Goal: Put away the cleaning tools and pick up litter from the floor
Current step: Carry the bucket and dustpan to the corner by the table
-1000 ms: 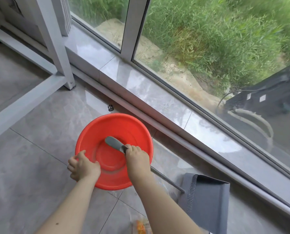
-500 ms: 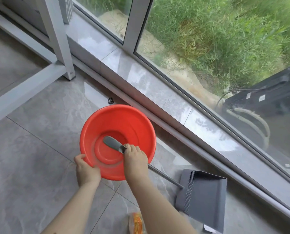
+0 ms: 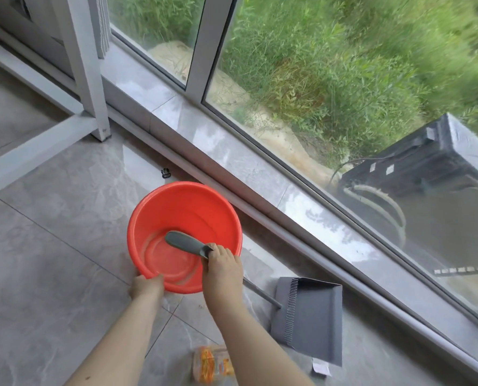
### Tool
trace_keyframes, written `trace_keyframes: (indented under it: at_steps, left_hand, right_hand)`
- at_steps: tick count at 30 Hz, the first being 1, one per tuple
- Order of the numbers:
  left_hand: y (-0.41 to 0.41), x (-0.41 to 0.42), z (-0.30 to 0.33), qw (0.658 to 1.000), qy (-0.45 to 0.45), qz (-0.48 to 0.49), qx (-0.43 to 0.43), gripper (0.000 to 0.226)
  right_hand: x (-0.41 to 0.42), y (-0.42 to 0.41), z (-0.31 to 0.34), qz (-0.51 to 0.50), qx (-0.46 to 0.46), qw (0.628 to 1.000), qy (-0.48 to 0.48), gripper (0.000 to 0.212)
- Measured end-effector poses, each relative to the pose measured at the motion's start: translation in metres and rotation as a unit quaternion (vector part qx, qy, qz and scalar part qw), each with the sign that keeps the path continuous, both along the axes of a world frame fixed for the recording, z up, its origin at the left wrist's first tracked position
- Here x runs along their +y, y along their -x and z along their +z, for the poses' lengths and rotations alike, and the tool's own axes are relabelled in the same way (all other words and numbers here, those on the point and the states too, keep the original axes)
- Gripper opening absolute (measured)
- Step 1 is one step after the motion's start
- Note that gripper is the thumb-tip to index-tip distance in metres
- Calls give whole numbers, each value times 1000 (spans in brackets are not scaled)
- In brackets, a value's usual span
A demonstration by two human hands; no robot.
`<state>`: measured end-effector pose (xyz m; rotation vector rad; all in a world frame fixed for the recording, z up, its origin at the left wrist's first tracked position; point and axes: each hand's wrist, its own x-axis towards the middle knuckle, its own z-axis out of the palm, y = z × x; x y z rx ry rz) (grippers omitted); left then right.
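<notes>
My left hand (image 3: 146, 285) grips the near rim of a red plastic basin (image 3: 185, 215), which is tilted towards me above the grey tiled floor. My right hand (image 3: 223, 267) is closed around the long handle (image 3: 186, 243) of a grey dustpan (image 3: 311, 319); the handle's end lies across the inside of the basin. The dustpan's scoop rests on the floor to the right, near the window sill. An orange and clear snack wrapper (image 3: 211, 363) lies on the floor between my forearms, and a small white paper scrap (image 3: 320, 367) lies beside the dustpan.
A long glass window with a glossy grey sill (image 3: 232, 162) runs diagonally on the right. A white metal frame leg (image 3: 91, 79) stands at the upper left. A small dark object (image 3: 165, 172) lies on the floor beyond the basin.
The basin has shifted towards the window sill and my left hand has slid to its nearest rim. My right hand keeps hold of the dustpan handle. More of the wrapper shows.
</notes>
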<state>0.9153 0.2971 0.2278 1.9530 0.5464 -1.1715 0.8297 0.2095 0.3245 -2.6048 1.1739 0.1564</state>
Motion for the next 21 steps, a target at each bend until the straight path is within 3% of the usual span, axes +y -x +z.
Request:
trace_keyframes:
  at_steps: [6, 10, 14, 17, 21]
  left_hand:
    - [23, 3, 1, 992, 93, 67, 50, 45]
    - [33, -2, 4, 986, 147, 67, 50, 36]
    - [35, -11, 17, 980, 170, 79, 69, 11]
    - [34, -11, 21, 980, 166, 91, 56, 29]
    - [39, 2, 36, 986, 137, 92, 34, 34]
  right_hand:
    - [15, 12, -2, 19, -3, 1000, -5, 30]
    - [14, 18, -4, 13, -11, 1000, -4, 29]
    - [12, 25, 2, -7, -14, 1000, -8, 30]
    - [11, 35, 13, -28, -22, 999, -9, 29]
    - [15, 47, 38, -17, -25, 1000, -6, 24]
